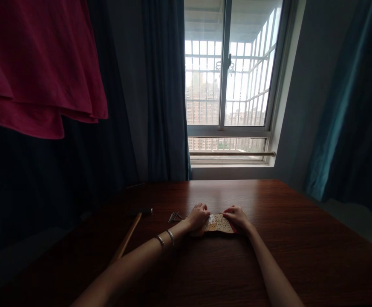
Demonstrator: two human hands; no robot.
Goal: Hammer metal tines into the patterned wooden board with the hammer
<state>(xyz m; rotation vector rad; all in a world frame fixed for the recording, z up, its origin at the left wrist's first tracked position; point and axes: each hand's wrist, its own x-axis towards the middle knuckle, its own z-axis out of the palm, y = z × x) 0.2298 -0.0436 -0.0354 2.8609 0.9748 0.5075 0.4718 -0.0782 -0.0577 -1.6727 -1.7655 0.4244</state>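
A small light piece with dark speckles (221,224), which looks like patterned cloth, lies on the table with a wavy near edge. It has an orange patch at its left and a red patch at its right. My left hand (199,214) is closed with bent fingers at its far left corner. At the far right corner, my right hand (236,215) pinches its edge between thumb and fingers. What lies under the piece is hidden. Several nails (174,217) lie just left of my left hand. Farther left rests a hammer (131,232), its handle partly hidden behind my left forearm.
The brown wooden table (301,238) reaches back toward a barred window (227,85). Dark blue curtains (165,94) hang on both sides. A pink cloth (41,64) hangs at the upper left, above the table's height.
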